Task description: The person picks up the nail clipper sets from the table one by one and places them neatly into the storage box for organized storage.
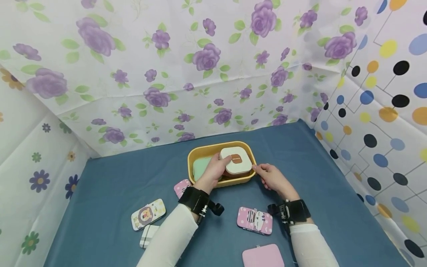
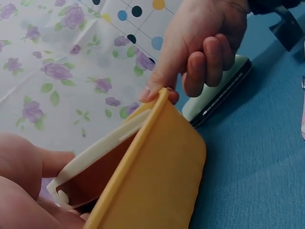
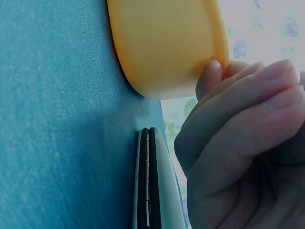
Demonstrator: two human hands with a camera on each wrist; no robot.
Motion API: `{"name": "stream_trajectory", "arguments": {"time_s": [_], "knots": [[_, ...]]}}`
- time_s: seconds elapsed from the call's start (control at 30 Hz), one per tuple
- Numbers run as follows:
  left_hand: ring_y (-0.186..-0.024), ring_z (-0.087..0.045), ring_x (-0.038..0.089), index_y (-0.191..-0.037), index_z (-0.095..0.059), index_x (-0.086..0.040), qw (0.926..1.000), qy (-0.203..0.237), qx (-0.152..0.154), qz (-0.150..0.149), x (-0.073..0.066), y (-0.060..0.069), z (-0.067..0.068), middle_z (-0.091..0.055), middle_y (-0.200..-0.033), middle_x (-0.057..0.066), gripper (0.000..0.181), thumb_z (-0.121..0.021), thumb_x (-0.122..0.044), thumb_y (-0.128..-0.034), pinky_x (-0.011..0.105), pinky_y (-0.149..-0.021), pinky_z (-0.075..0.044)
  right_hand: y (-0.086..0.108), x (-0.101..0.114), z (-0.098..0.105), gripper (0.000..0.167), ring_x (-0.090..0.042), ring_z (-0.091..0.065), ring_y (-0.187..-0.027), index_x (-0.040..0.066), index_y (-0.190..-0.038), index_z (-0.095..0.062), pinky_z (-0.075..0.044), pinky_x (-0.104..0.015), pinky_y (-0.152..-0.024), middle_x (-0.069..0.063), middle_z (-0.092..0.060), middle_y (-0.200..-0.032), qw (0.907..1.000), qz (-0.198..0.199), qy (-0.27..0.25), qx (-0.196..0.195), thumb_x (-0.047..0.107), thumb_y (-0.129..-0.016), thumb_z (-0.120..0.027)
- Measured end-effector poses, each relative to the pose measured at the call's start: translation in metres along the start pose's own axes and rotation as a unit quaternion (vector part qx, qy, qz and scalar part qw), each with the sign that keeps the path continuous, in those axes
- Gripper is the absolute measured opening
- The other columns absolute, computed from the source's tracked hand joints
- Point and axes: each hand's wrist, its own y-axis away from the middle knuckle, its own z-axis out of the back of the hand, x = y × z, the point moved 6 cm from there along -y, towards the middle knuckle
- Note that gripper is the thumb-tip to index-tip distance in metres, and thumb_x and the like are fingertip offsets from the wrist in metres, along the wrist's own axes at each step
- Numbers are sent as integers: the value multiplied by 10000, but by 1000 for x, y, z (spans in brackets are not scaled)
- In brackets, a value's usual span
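A yellow plastic bin [image 1: 221, 182] stands on the blue cloth. My left hand [image 1: 213, 171] reaches into it and grips a white rounded-square case [image 1: 245, 163] with a brown label. In the left wrist view the white case [image 2: 102, 149] leans inside the bin wall, its underside reddish brown. A mint-green case [image 1: 199, 167] lies in the bin's left part, partly behind my left hand. With thumb and finger my right hand [image 1: 271, 178] pinches the bin's right rim. Close by that hand, a pale green hinged case [image 3: 169, 191] appears in the right wrist view.
On the cloth [image 1: 116, 181] lie a lion-print case [image 1: 148, 214], a checked white case [image 1: 148, 235], a pink cat-print case [image 1: 255, 220] and a plain pink case [image 1: 263, 256]. Another pink case [image 1: 182, 187] is partly covered by my left wrist. Patterned sheets [image 1: 133, 74] hang around.
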Motion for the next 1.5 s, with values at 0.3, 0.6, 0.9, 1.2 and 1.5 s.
{"name": "stream_trajectory", "arguments": {"time_s": [0.3, 0.6, 0.9, 1.2, 1.5], "knots": [[-1523, -419, 297, -1621, -432, -20, 9937, -614, -465, -813, 1, 1, -1, -451, -1649, 161, 620, -645, -278, -1100, 445, -1190, -399, 1, 1, -2, 555, -176, -472, -559, 84, -1064, -681, -419, -314, -517, -32, -512, -729, 10000, -1, 7, -20, 628, -1059, -570], [-1474, -432, 417, -1575, -461, 58, 9778, -1387, -724, -1396, -4, 7, -2, -413, -1602, 320, 607, -672, -158, -1048, 505, -1164, -416, 2, -1, -1, 532, -177, -480, -554, 100, -1080, -693, -418, -312, -508, -33, -517, -724, 10000, 20, 41, -39, 618, -1064, -570], [-1462, -423, 427, -1569, -433, 95, 9692, -1849, -918, -1342, -1, 5, -2, -424, -1560, 319, 691, -709, -220, -1021, 506, -1185, -379, 1, -2, 0, 550, -180, -476, -559, 96, -1079, -691, -429, -316, -518, -35, -517, -729, 10000, 20, 20, -62, 634, -1053, -578], [-1417, -451, 409, -1557, -462, 96, 9636, -2171, -1091, -1113, -2, 3, -4, -450, -1516, 299, 725, -747, -256, -990, 497, -1158, -407, 1, -1, 1, 548, -176, -481, -561, 87, -1088, -689, -428, -314, -517, -29, -517, -724, 9999, 45, 52, -82, 622, -1061, -572], [-1448, -408, 402, -1613, -377, 63, 9630, -2268, -1065, -992, -2, 4, -6, -393, -1560, 288, 795, -744, -296, -1006, 497, -1167, -395, 1, -1, 0, 538, -176, -480, -558, 94, -1085, -685, -430, -314, -518, -29, -520, -722, 10000, 32, 35, -73, 619, -1064, -569]]}}
